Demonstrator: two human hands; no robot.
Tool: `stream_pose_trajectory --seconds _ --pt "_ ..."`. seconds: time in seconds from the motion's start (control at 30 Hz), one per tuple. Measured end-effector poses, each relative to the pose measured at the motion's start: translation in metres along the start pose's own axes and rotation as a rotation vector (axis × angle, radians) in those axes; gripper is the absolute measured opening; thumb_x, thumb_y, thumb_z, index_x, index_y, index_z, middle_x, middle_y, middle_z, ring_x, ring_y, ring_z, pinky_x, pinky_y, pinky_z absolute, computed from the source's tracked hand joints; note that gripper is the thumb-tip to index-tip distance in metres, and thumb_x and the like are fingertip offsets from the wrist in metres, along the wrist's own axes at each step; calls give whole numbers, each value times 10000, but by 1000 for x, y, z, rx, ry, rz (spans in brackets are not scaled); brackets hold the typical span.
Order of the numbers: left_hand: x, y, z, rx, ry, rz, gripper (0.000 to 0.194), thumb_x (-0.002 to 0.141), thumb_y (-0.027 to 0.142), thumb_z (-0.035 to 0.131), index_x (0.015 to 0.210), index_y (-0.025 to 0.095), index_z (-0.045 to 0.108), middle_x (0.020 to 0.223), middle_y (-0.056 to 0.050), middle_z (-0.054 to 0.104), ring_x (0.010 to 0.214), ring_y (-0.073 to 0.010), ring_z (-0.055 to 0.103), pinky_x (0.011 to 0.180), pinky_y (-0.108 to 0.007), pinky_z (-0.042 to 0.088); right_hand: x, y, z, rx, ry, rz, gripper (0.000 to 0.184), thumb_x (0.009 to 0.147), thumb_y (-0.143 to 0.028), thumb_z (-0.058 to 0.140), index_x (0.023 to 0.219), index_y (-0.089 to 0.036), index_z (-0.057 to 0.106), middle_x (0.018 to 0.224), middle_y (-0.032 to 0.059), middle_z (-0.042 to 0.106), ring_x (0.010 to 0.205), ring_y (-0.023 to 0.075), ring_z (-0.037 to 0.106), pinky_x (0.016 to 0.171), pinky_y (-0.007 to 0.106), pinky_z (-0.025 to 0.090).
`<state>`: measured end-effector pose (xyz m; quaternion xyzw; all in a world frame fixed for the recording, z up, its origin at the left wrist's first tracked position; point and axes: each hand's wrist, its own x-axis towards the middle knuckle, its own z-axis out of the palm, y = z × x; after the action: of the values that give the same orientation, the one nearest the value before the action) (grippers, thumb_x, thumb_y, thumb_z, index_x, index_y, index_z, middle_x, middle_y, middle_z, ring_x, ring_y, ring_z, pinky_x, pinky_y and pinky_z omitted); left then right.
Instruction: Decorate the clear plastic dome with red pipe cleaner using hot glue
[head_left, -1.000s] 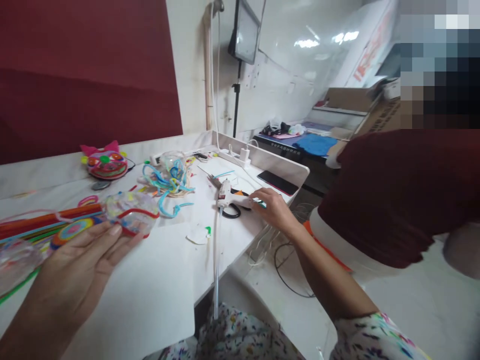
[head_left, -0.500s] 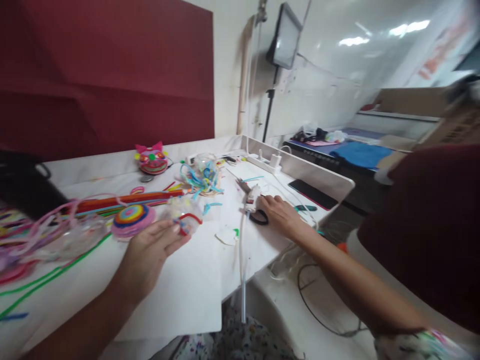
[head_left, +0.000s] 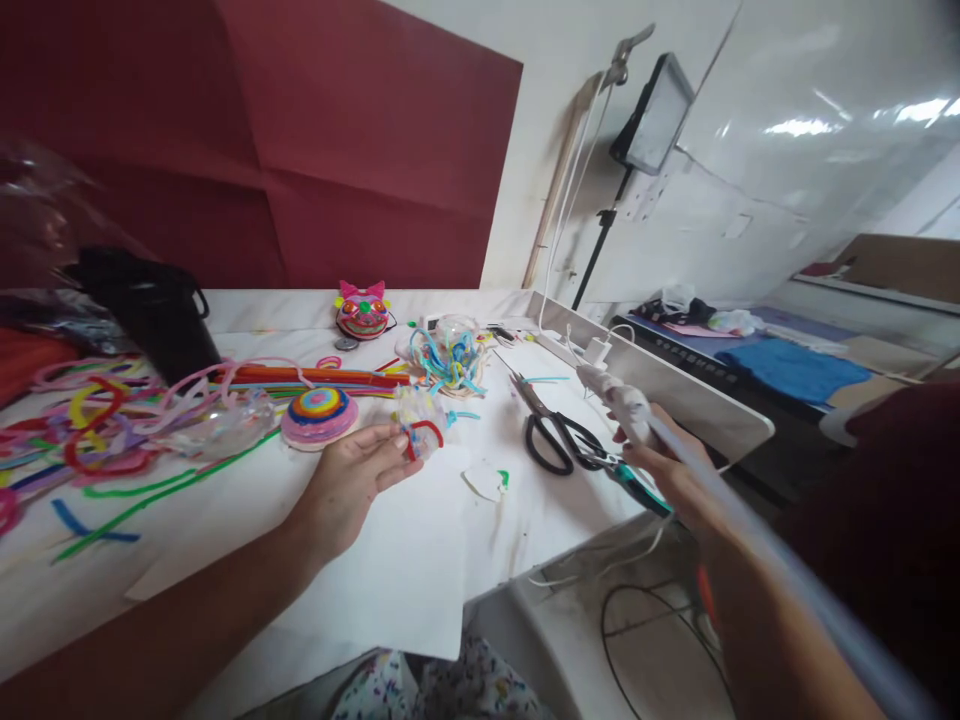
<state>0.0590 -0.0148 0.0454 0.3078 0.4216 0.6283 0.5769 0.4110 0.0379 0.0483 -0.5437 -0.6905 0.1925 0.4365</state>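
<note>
My left hand pinches a small clear plastic piece with a curved red pipe cleaner along its edge, above a white sheet. My right hand is wrapped round a white hot glue gun, raised over the right side of the table, its nozzle pointing away to the left. A long pale glue stick trails from the back of the gun over my forearm. Below the gun lie black-handled scissors and teal-handled pliers. A white scrap with a green end lies between my hands.
A round rainbow-coiled piece and bundled pipe cleaners lie left of centre. A pink animal-faced piece stands at the back. Blue strips are heaped mid-table. A black cup stands left; a white charger and cables are right.
My right hand has lifted the glue gun off the table and drawn it right, uncovering scissors and pliers. My left hand still holds the plastic piece. The view has shifted and tilted.
</note>
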Motion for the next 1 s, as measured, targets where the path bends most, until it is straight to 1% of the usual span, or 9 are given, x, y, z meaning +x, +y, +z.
stream_pose_trajectory --seconds 0.03,0.1,0.17,0.23,0.37,0.47,0.67,0.77,1.0 --pt "0 0 0 -9 1 -1 233 604 206 914 770 130 769 847 -68 794 829 -204 746 775 -324 652 -7 -6 -2 142 21 89 259 655 -282 647 904 -220 677 818 27 646 754 224 581 691 329 481" --pt "-1 -1 -1 -24 10 -5 249 591 192 919 781 136 769 843 -60 793 828 -206 745 778 -339 654 -21 -21 -1 419 49 196 311 593 -292 729 894 -214 717 863 41 689 771 222 602 699 325 487" --pt "-2 -2 -1 -32 15 -11 263 585 182 921 795 140 768 846 -59 793 826 -209 746 781 -353 656 -34 -35 4 601 31 231 331 560 -249 754 889 -211 765 899 52 714 748 201 599 690 314 485" --pt "-2 -2 -2 -31 8 -18 262 597 187 915 809 139 769 858 -65 794 824 -212 747 778 -360 656 -45 -45 11 702 -45 228 312 554 -219 748 862 -199 795 906 69 729 725 189 596 673 304 480" --pt "-3 -4 -2 -25 -3 -20 275 615 213 908 840 136 771 876 -75 797 821 -212 745 773 -369 654 -59 -56 25 823 -214 200 290 545 -195 750 829 -189 808 844 79 725 679 177 579 609 282 456" --pt "-3 -4 -2 -20 -2 -16 312 588 240 919 838 125 772 892 -92 799 847 -227 747 816 -386 643 -64 -64 37 891 -329 238 305 555 -178 762 857 -187 811 818 71 712 687 174 574 609 274 450" --pt "-2 -5 -1 23 21 22 360 573 298 920 837 99 780 937 -132 803 931 -257 736 902 -408 611 -65 -80 56 958 -476 316 359 564 -176 752 921 -168 794 754 49 675 661 152 531 604 261 415" --pt "-2 -5 -1 43 12 23 347 582 307 913 829 99 784 936 -131 805 932 -257 735 927 -414 599 -65 -79 62 971 -515 329 369 561 -175 745 926 -172 797 762 48 677 661 148 525 600 255 403" --pt "-2 -4 0 61 7 24 342 572 316 912 813 104 797 890 -120 808 888 -249 742 913 -413 602 -69 -63 72 1024 -532 383 405 601 -158 765 999 -223 798 901 62 724 817 186 592 685 268 447"
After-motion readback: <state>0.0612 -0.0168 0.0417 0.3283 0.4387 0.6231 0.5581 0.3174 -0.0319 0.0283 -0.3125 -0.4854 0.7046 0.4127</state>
